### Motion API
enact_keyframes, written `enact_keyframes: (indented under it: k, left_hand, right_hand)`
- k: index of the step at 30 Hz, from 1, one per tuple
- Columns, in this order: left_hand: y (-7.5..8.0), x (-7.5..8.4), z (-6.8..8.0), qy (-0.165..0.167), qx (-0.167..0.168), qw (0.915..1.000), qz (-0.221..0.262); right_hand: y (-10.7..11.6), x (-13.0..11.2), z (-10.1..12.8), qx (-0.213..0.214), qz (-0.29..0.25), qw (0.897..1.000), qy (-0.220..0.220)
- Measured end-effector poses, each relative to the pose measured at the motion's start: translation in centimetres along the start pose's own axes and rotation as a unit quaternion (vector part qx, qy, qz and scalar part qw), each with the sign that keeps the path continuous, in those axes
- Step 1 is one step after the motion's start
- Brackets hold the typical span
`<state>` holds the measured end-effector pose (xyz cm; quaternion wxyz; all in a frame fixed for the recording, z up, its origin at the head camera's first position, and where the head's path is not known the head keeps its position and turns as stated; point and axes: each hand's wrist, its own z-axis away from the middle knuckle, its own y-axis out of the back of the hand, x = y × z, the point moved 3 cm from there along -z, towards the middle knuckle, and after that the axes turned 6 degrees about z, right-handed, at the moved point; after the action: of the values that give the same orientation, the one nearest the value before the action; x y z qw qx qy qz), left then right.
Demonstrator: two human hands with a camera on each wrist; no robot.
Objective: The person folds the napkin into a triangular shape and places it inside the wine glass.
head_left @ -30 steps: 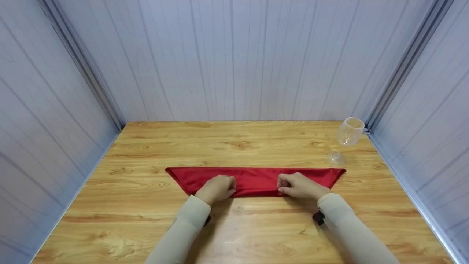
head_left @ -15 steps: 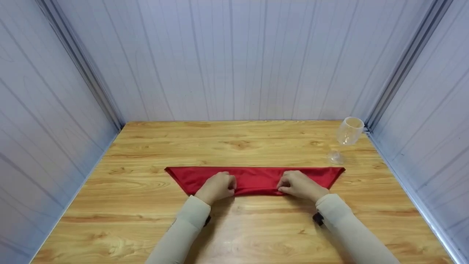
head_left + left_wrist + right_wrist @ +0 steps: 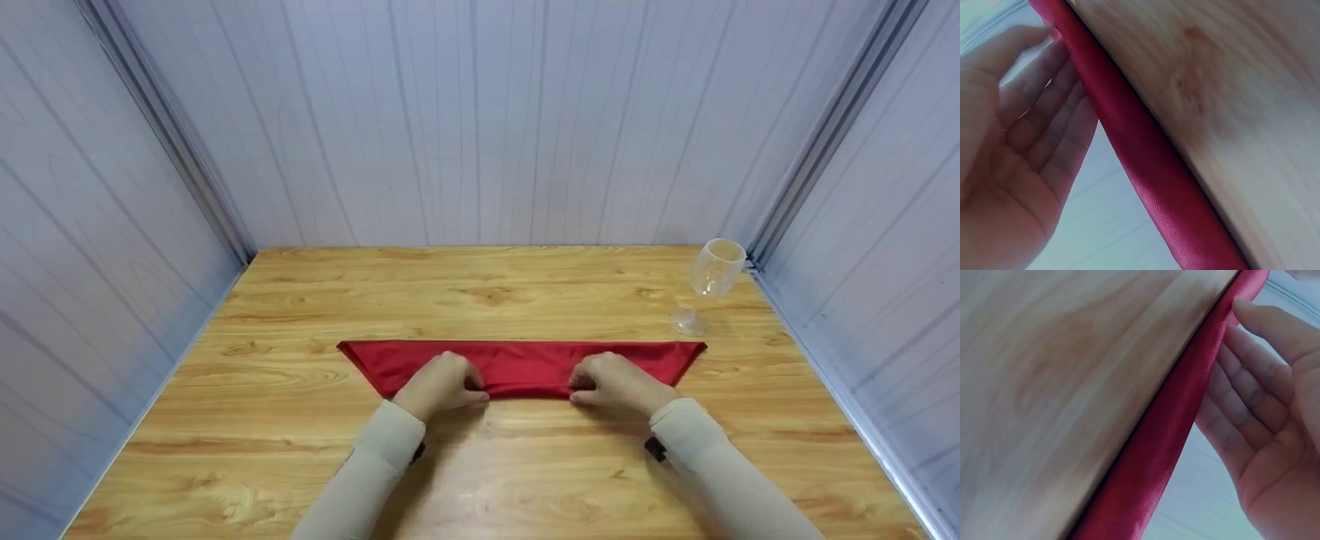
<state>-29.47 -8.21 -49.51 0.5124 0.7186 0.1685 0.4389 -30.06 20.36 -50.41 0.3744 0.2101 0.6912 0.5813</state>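
A red satiny cloth napkin [image 3: 525,367], folded into a long band with slanted ends, lies across the wooden table. At its near edge, left of the middle, my left hand [image 3: 442,384] holds the fold between thumb and fingers. My right hand [image 3: 619,382] does the same to the right of the middle. In the left wrist view, the thumb and fingertips of the left hand [image 3: 1022,129] meet the rounded fold of the napkin [image 3: 1123,135]. The right wrist view has the right hand [image 3: 1269,394] likewise at the napkin [image 3: 1162,427]. Some fingertips are hidden.
A clear stemmed wine glass [image 3: 716,268] stands upright at the back right of the wooden table [image 3: 480,465], beyond the napkin's right end. Pale panel walls [image 3: 480,127] enclose the table at the back and both sides.
Both thumbs have moved away from the fingers, toward the near edge of the napkin. The hands are otherwise in nearly the same place; the napkin and wine glass look unchanged.
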Motion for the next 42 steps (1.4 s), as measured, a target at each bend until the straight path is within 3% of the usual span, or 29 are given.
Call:
enact_keyframes:
  k: [16,21,32,42]
  left_hand:
    - [-0.5,0.2,1.0,-0.013,-0.012,0.9998,0.011]
    - [-0.6,0.1,1.1,-0.008,-0.032,0.9991,0.026]
    - [-0.6,-0.2,0.9,-0.036,-0.050,0.9979,0.021]
    - [-0.5,-0.6,0.0,0.024,-0.066,0.9971,0.028]
  right_hand:
    - [-0.1,-0.4,1.3,-0.015,0.001,1.000,-0.024]
    - [-0.2,-0.4,1.5,-0.010,0.005,1.000,-0.013]
    - [-0.2,-0.4,1.2,-0.009,0.020,1.000,-0.004]
    - [-0.1,-0.3,1.0,0.000,0.031,0.999,0.009]
